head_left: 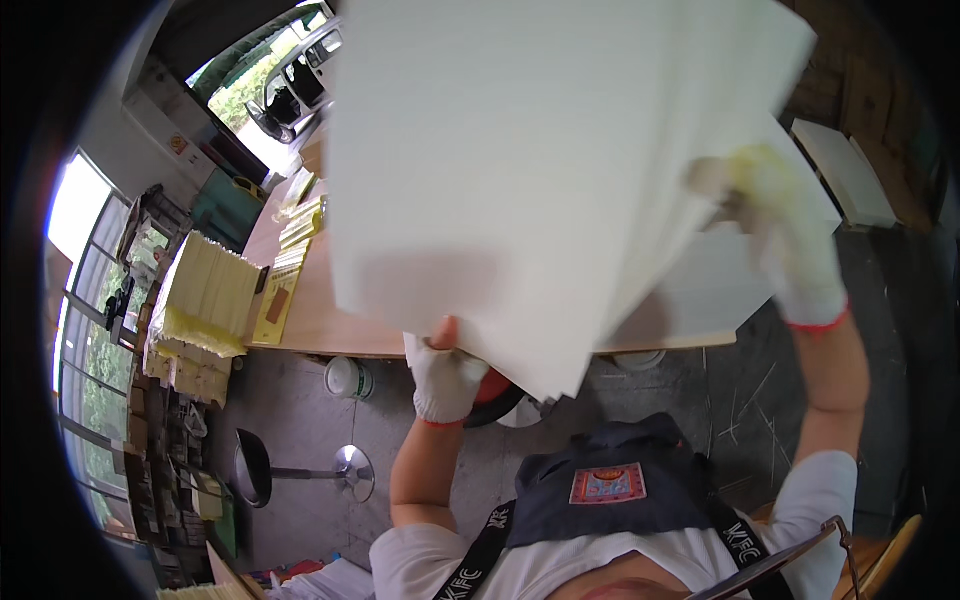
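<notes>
With your left hand (447, 385) pinching the fanned white sheets (480, 180) by their lower edge, raised over the near edge of the desk (317, 312), support their right side evenly with your right hand (775, 205), its grip too blurred to tell.

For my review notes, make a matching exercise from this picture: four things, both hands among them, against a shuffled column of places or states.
Things
1. left hand
2. stool
3. right hand
4. white sheets

Places or states
A. held up, partly covering the view of the table
B. blurred, by the right side of the sheets
C. holding the sheets near their lower edge
D. black-seated, on the grey floor

Right pairs: 1-C, 2-D, 3-B, 4-A
</notes>
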A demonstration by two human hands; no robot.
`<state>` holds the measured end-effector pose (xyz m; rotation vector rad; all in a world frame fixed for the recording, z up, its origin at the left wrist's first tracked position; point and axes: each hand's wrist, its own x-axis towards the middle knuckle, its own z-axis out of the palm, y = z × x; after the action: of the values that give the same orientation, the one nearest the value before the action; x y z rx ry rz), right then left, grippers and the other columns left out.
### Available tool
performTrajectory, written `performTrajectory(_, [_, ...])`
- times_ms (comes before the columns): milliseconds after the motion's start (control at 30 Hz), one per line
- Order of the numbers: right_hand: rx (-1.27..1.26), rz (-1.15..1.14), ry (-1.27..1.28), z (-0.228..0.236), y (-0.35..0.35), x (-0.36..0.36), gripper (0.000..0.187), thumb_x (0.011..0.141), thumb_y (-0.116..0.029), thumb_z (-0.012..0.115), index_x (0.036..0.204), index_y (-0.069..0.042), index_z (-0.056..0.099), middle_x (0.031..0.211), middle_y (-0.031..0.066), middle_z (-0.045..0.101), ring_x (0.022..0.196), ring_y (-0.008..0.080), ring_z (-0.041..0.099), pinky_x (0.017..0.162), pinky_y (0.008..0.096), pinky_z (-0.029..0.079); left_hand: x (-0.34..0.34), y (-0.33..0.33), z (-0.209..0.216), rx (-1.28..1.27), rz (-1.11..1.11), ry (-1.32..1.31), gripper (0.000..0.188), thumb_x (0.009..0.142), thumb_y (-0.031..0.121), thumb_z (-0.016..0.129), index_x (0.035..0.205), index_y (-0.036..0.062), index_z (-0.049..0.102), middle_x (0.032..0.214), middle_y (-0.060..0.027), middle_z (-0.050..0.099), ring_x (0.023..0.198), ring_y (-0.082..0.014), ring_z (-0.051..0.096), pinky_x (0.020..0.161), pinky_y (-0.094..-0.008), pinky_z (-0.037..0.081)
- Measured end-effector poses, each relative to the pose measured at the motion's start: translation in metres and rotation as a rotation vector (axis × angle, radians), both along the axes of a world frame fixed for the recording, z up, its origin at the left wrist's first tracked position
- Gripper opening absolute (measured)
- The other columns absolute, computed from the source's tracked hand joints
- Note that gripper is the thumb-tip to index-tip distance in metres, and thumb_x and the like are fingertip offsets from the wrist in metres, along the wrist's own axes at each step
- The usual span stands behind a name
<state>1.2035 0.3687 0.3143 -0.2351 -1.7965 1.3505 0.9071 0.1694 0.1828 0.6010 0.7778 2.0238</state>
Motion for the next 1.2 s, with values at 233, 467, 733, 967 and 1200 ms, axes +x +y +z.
performTrajectory(233, [-0.321, 0.143, -0.076, -0.133, -0.078, -0.185, 0.038, 0.102, -0.036, 0.063, 0.118, -0.001, 0.060, 0.093, 0.0037, 0.061, 0.090, 0.0111, 0.059, 0.085, 0.0294, 0.050, -0.050, -0.009, -0.036, 0.061, 0.331, 0.054, 0.041, 0.100, 0.014, 0.064, 0.138, 0.0079, 0.049, 0.126, -0.0074, 0.060, 0.111, -0.0178, 0.062, 0.088, -0.0342, 0.056])
performTrajectory(467, [-0.617, 0.012, -0.439, -0.258, -0.063, -0.277, 0.051, 0.096, -0.045, 0.066, 0.117, 0.001, 0.064, 0.082, 0.0050, 0.060, 0.076, 0.0104, 0.056, 0.072, 0.0310, 0.048, -0.105, 0.012, -0.167, -0.194, 0.503, -0.293, 0.016, 0.099, 0.011, 0.066, 0.113, 0.0068, 0.063, 0.107, -0.0043, 0.067, 0.100, -0.0182, 0.065, 0.084, -0.0342, 0.057])
performTrajectory(733, [-0.713, -0.188, -0.480, -0.396, -0.037, -0.310, 0.055, 0.092, -0.050, 0.067, 0.109, 0.001, 0.070, 0.093, 0.0114, 0.073, 0.087, 0.0193, 0.065, 0.082, 0.0354, 0.049, -0.122, 0.030, -0.247, -0.487, 0.448, -0.491, 0.009, 0.097, 0.016, 0.070, 0.100, 0.0123, 0.063, 0.099, -0.0005, 0.064, 0.088, -0.0160, 0.064, 0.077, -0.0361, 0.060])
performTrajectory(967, [-0.823, -0.097, -0.474, -0.379, -0.038, -0.306, 0.044, 0.092, -0.044, 0.072, 0.099, -0.001, 0.069, 0.091, 0.0059, 0.069, 0.083, 0.0129, 0.061, 0.078, 0.0312, 0.048, -0.126, 0.025, -0.249, -0.500, 0.430, -0.519, 0.011, 0.099, 0.020, 0.068, 0.105, 0.0116, 0.062, 0.102, -0.0040, 0.067, 0.094, -0.0198, 0.066, 0.081, -0.0401, 0.060])
performTrajectory(1200, [-1.121, 0.320, -0.322, -0.361, -0.062, -0.223, 0.019, 0.103, -0.027, 0.060, 0.096, -0.010, 0.060, 0.071, -0.0006, 0.054, 0.057, 0.0100, 0.052, 0.045, 0.0277, 0.040, -0.081, -0.007, -0.193, -0.459, 0.435, -0.612, 0.023, 0.101, 0.018, 0.057, 0.123, 0.0113, 0.055, 0.112, -0.0039, 0.059, 0.103, -0.0240, 0.059, 0.092, -0.0472, 0.053])
